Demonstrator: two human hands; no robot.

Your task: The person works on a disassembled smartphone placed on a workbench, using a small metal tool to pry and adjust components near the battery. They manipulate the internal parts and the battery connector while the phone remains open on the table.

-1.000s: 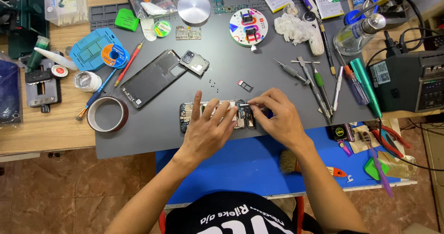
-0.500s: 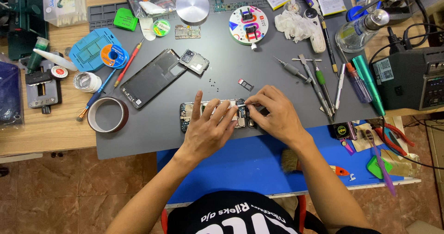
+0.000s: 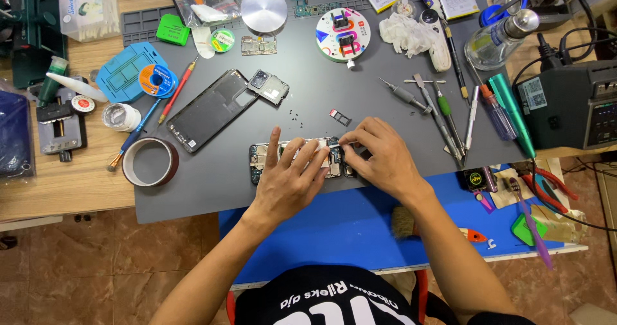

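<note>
I find the opened phone [image 3: 302, 158] flat on the bench's grey mat [image 3: 360, 94], beneath both hands. Left hand [image 3: 289, 180] lies spread, pressing it down. Right hand [image 3: 379, 155] has its grip pinched on slim tweezers [image 3: 335, 146] at the phone's upper end.

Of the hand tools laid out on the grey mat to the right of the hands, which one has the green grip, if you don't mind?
The screwdriver with the green collar, lying between the grey-handled tool and the white pen-like tool; none of its neighbours shows green.
</note>
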